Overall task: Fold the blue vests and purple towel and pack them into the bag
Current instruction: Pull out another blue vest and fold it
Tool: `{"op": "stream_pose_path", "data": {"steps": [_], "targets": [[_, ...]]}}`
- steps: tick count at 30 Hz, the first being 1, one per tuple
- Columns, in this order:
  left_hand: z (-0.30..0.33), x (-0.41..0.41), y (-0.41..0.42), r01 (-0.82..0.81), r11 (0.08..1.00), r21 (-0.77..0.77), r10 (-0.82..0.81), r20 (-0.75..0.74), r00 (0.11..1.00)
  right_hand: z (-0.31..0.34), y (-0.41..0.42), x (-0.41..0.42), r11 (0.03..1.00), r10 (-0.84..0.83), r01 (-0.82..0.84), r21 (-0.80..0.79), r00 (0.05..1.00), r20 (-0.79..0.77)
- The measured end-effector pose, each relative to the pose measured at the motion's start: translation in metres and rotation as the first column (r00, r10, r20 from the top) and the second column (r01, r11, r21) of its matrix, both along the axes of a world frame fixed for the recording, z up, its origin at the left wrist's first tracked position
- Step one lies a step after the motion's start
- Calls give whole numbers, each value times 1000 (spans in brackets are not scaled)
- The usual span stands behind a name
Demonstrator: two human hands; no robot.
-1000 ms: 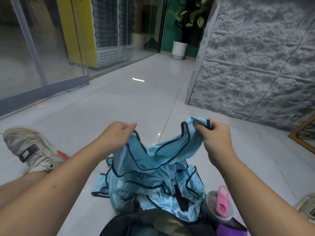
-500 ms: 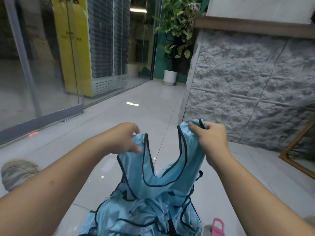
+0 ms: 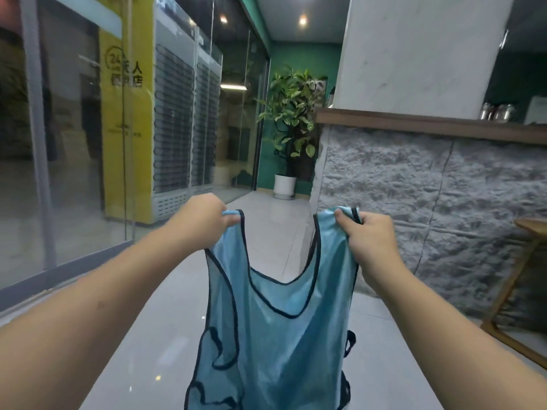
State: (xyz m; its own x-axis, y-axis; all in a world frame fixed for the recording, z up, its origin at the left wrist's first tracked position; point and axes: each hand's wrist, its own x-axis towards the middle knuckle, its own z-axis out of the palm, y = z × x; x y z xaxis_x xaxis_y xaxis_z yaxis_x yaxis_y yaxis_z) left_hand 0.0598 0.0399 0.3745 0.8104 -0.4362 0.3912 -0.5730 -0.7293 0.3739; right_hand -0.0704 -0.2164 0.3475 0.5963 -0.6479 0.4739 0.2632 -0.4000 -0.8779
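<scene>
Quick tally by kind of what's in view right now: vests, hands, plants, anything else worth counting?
Blue vest: 1, held up by its shoulder straps
Hands: 2, left hand and right hand, each gripping one strap
Potted plant: 1, in a white pot by the green wall
Wooden stool: 1, partly in view at right
Total: 5
The towel and bag are out of view.

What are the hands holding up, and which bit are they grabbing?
A blue vest. The left hand pinches one shoulder strap and the right hand pinches the other, so the vest hangs down between them.
</scene>
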Motion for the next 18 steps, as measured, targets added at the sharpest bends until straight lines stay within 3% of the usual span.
{"op": "stream_pose_path", "data": {"steps": [4, 6, 9, 14, 16, 18], "targets": [[-5, 11, 7, -21, 977, -212, 23, 8, 1000, 21, -16, -5, 993, -115, 115, 13, 992, 49], [-21, 15, 4, 1, 962, -271, -19, -61, 998, 8, -19, -1, 993, -116, 115, -26, 993, -33], [-52, 31, -7, -89, 984, -156, 67, -142, 988, -24, -27, 9, 990, -144, 143, -18, 970, -198], [-68, 38, 0, -217, 972, 90, 229, -163, 960, -46, -54, 2, 919, -328, 375, 119, 898, -295], [-71, 44, 5, -217, 972, 93, 232, -210, 950, -50, -64, -3, 903, -333, 391, 179, 899, -285], [-74, 46, 7, -182, 983, -28, 169, -254, 952, -51, -64, -4, 899, -308, 372, 233, 912, -270]]}}
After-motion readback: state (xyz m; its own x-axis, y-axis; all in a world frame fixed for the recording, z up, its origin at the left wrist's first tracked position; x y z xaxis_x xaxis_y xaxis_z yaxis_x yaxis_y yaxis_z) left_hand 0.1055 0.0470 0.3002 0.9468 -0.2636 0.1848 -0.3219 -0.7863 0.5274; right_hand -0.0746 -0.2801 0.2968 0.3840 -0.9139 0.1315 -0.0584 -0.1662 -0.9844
